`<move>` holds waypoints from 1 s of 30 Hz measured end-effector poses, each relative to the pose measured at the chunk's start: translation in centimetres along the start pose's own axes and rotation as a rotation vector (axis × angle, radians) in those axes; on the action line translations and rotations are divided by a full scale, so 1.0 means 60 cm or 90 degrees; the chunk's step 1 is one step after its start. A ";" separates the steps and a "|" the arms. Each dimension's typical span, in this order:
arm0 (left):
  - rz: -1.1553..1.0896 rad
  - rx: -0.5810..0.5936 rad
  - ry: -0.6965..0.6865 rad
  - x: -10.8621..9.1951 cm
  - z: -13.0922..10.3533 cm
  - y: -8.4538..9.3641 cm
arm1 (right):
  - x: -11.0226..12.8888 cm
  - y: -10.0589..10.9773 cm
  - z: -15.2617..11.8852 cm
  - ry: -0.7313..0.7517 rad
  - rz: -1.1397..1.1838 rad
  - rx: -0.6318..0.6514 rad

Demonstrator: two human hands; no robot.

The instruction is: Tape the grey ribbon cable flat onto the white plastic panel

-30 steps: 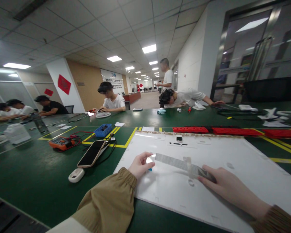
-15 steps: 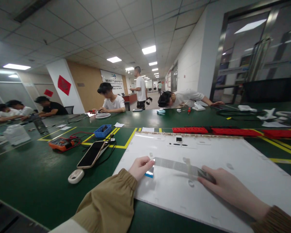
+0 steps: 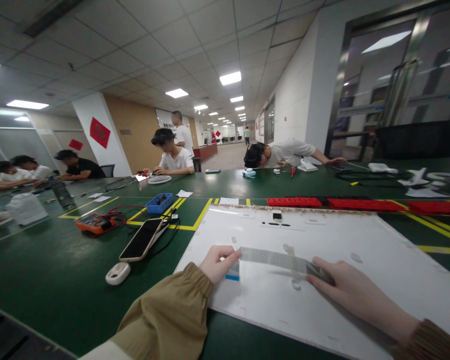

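Green surface (image 3: 71, 285) under ceiling lights, marked off with yellow lines. From my remote view, starting left: orange meter (image 3: 93, 224), its red lead looping beside it. Next, white oval object (image 3: 117, 274), just beyond the near end of the phone (image 3: 143, 240). Blue bin (image 3: 158, 208) behind, small dark parts inside; its walls presumably stop them scattering. All of these sit left of the white panel (image 3: 262, 307), which leaves my hands room, I judge.

My left hand (image 3: 216, 262) pinches the grey ribbon strip (image 3: 270, 257) near its left end, thumb and fingers closed on it, a blue tab (image 3: 232, 277) hanging below. Strip spans the gap above the panel, a translucent piece (image 3: 293, 260) crossing it. My right hand (image 3: 354, 286) grasps the darker, bunched right end, fingers closed. Holding both ends likely keeps it extended and controlled. Red pieces (image 3: 294, 201) lie past the panel's far edge, running off right.
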State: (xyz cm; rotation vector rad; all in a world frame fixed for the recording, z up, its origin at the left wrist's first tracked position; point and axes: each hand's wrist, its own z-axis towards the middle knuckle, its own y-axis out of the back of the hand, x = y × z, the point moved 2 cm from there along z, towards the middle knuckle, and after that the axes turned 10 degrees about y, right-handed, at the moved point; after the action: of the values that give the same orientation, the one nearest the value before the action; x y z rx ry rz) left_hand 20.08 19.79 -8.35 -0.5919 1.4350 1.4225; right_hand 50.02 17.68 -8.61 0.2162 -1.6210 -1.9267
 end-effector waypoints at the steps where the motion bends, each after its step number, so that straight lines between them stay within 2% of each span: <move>1: -0.003 0.012 0.010 0.002 0.000 -0.001 | 0.000 0.000 0.000 -0.001 -0.003 0.000; 5: 0.028 0.014 0.013 0.006 -0.001 -0.002 | 0.000 -0.001 0.000 -0.004 -0.013 0.007; 8: 0.055 0.003 -0.015 0.005 -0.002 0.000 | 0.001 0.000 0.001 -0.002 -0.015 0.010; 15: 0.107 0.050 -0.073 0.013 0.002 0.000 | 0.001 0.001 0.000 0.001 -0.020 0.006; 20: 0.153 0.045 -0.112 0.018 0.006 -0.001 | 0.001 0.002 0.000 0.003 -0.009 -0.011; 30: 0.161 0.040 -0.105 0.009 0.001 0.000 | 0.004 0.000 0.004 0.015 -0.016 -0.003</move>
State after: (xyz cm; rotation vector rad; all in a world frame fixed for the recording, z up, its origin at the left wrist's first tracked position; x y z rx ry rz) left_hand 19.90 20.00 -8.84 -0.2528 1.4538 1.5758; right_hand 49.72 17.73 -8.48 0.2586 -1.6053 -1.9397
